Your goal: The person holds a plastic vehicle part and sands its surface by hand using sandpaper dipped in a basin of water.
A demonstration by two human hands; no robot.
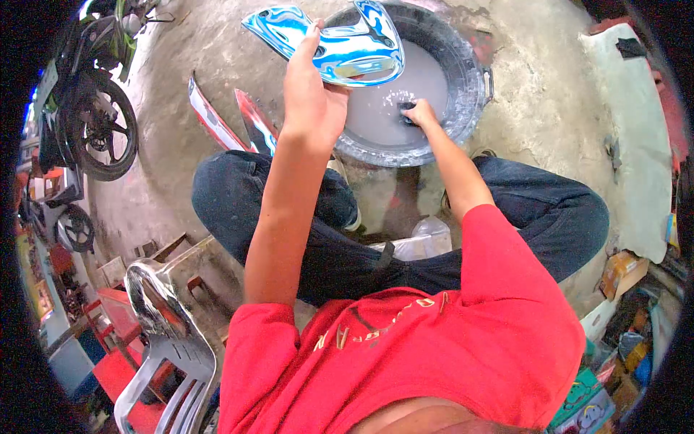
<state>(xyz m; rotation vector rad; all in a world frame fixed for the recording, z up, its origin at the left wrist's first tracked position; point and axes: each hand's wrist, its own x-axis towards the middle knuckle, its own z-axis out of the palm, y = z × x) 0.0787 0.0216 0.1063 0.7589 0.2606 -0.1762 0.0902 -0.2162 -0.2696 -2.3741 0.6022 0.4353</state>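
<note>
My left hand grips a glossy motorcycle fairing panel with a blue and white swirl pattern. It is held up over the near left part of a large black tub of cloudy grey water. The thumb lies on top of the panel; the other fingers are mostly hidden behind it. At the water's surface, my right hand is closed on a small dark piece, too unclear to name. White bubbles float beside it.
Two red and white panels lean near my left knee. Motorcycles stand at the left, with a grey plastic chair lower down. A pale sheet and a cardboard box lie right. A clear container is between my legs.
</note>
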